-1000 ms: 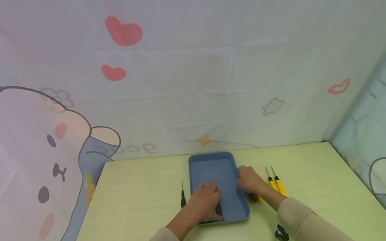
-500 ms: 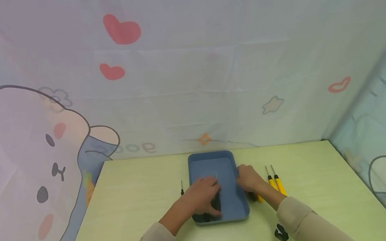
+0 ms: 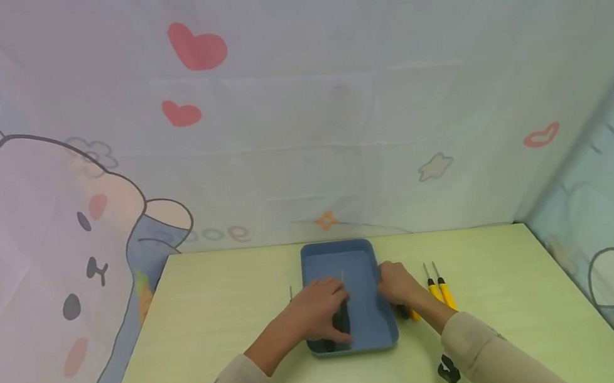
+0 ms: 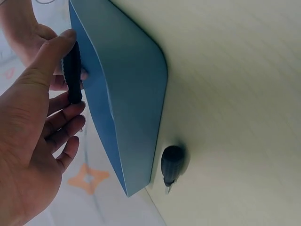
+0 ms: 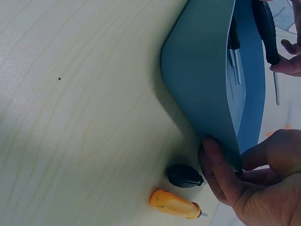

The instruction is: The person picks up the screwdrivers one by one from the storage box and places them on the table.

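My left hand (image 3: 316, 309) is over the near left part of a blue tray (image 3: 370, 320). Its thumb and fingers pinch the black handle of a screwdriver (image 4: 72, 73), whose thin metal shaft points toward the tray's far end. My right hand (image 3: 398, 283) grips the tray's right rim, thumb on one side of the wall and fingers on the other. Inside the tray lie more black-handled screwdrivers (image 5: 233, 35), seen past the wall in the right wrist view; in the head view my left hand partly hides them.
Left of the tray a black screwdriver (image 4: 172, 162) lies on the table. Just right of it, beneath my right forearm, are a black screwdriver (image 5: 185, 175) and an orange-yellow one (image 5: 174, 205). Two yellow-handled screwdrivers (image 3: 440, 293) lie farther right. A printed cloth (image 3: 299, 123) hangs behind the table.
My left hand has shifted slightly forward and left over the tray, and the held screwdriver's shaft now shows beyond the fingers. My right hand stays on the rim.
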Action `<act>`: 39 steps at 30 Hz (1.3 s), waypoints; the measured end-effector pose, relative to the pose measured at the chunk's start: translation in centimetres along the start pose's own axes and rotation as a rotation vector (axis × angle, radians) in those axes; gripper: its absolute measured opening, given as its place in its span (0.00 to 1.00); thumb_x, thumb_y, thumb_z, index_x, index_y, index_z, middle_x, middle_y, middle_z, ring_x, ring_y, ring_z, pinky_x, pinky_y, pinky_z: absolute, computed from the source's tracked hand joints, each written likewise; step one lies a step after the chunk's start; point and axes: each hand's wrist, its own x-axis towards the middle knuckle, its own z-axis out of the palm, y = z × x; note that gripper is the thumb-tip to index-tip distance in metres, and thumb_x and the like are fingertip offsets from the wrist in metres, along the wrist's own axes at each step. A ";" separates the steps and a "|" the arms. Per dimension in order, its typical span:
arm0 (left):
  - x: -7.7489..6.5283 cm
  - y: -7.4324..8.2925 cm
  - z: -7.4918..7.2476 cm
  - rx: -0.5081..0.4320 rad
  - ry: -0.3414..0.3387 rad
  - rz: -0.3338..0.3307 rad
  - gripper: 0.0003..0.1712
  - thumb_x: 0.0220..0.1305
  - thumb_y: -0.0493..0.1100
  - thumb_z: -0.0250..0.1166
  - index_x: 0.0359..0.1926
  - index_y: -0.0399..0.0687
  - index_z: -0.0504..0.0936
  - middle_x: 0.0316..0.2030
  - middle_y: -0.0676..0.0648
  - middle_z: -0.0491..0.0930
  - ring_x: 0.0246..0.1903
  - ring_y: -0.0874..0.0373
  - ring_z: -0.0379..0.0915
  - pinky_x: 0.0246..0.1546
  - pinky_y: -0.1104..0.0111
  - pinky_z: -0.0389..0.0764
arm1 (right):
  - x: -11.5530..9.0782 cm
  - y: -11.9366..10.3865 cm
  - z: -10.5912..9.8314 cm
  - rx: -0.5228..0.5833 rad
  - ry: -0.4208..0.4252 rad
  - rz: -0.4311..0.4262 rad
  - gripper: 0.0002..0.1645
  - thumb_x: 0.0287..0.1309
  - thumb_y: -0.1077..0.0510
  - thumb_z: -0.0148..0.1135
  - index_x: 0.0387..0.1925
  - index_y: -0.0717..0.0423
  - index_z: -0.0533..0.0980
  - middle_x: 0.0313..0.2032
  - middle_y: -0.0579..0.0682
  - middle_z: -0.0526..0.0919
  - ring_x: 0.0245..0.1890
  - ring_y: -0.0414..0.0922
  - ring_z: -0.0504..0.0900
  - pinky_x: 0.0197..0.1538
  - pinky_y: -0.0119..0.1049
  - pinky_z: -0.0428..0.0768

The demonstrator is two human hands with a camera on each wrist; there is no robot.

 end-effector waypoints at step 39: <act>-3.6 -3.7 -1.9 -0.125 0.098 -0.066 0.47 0.50 0.77 0.76 0.59 0.50 0.84 0.57 0.49 0.78 0.55 0.52 0.74 0.55 0.56 0.79 | -0.2 0.0 -0.2 -0.026 0.018 -0.037 0.07 0.61 0.71 0.51 0.35 0.69 0.76 0.25 0.56 0.74 0.21 0.49 0.74 0.24 0.39 0.76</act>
